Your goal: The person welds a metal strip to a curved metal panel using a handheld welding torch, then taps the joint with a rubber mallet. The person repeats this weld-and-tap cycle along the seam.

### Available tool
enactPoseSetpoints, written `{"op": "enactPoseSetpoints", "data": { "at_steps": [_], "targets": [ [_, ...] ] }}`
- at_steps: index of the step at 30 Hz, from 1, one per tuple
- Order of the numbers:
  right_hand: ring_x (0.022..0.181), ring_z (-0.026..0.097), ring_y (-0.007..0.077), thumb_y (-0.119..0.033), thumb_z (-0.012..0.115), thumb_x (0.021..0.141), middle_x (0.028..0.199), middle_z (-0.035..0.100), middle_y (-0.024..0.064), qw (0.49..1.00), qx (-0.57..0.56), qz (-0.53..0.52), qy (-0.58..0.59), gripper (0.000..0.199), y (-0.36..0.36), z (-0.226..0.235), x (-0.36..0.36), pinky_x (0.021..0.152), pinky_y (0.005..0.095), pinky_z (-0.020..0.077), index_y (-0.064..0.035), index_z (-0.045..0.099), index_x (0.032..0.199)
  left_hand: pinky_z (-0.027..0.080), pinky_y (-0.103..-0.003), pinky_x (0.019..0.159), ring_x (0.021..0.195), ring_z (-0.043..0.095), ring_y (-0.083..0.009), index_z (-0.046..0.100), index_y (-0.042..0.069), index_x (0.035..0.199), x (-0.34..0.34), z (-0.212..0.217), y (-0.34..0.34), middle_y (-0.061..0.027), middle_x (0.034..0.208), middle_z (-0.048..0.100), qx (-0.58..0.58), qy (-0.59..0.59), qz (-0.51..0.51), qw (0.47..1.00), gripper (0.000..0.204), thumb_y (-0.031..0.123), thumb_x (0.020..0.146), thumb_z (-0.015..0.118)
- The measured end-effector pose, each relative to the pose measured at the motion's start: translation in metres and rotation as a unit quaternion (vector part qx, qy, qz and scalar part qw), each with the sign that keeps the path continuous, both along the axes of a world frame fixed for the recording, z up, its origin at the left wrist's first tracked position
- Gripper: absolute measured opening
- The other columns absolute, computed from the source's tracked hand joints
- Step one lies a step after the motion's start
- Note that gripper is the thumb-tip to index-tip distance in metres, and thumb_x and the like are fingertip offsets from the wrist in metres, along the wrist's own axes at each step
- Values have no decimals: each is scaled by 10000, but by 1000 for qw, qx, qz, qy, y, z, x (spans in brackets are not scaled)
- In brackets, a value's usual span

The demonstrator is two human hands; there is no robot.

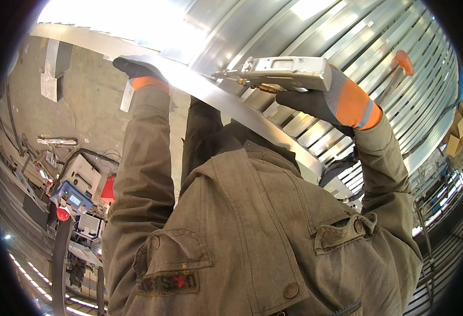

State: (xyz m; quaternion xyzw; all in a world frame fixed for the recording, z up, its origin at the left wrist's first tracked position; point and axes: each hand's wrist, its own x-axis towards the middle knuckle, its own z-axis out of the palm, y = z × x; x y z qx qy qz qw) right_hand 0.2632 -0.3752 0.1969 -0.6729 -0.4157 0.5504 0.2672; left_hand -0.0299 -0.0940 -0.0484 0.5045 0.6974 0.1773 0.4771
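Jacket looms nearest — grey tool half-hides right hand.

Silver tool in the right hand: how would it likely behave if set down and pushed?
The silver tool looks metallic, so it's probably fairly heavy. Its boxy shape likely resists rolling. The slender tip might be its most easily damaged part.

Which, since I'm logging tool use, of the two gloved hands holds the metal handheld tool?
The right hand: it grips the grey handheld tool, while the left hand, at the long metal strip, shows none.

Orange-ended tool on metal slats
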Motion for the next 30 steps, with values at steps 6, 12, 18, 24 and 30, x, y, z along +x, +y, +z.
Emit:
{"op": "enactPoseSetpoints", "data": {
  "at_steps": [6, 12, 18, 24, 30],
  "targets": [
    [945, 766, 231, -365, 738, 967, 1062, 794, 109, 999, 11, -35, 20, 438, -13, -9, 0, 843, 358, 589, -118, 706, 1327, 433, -354, 1110, 1377, 494, -219, 481, 92, 1541, 10, 7, 0, -78, 1553, 511, 9, -76, 51, 996, 619, 499, 1083, 397],
    [947, 765, 226, -346, 745, 967, 1065, 793, 111, 998, 18, -48, 35, 433, -19, -20, 0, 843, 352, 589, -113, 704, 1329, 435, -354, 1105, 1367, 497, -219, 481, 92, 1539, 11, 13, 3, -78, 1547, 513, 9, -90, 60, 994, 624, 507, 1082, 393],
    [944, 737, 183, -263, 770, 964, 1092, 786, 108, 997, 12, -53, 62, 422, -13, -27, -4, 830, 325, 589, -73, 697, 1334, 436, -354, 1101, 1358, 500, -219, 481, 92, 1537, 7, 16, 0, -77, 1541, 515, -17, -74, 52, 996, 629, 515, 1081, 389],
    [943, 704, 135, -167, 788, 957, 1122, 781, 95, 997, 7, -40, 68, 418, -11, -28, -5, 816, 310, 591, -30, 689, 1339, 437, -354, 1096, 1349, 503, -218, 481, 92, 1535, 3, 16, -1, -76, 1534, 517, -40, -56, 45, 997, 634, 523, 1081, 385],
    [937, 728, 170, -238, 777, 965, 1116, 783, 111, 998, 18, -31, 48, 433, -12, -37, -9, 825, 315, 604, -57, 690, 1350, 438, -354, 1092, 1340, 505, -218, 481, 92, 1533, 2, 15, -2, -76, 1528, 519, -57, -47, 39, 996, 639, 531, 1080, 381]
  ]
}}
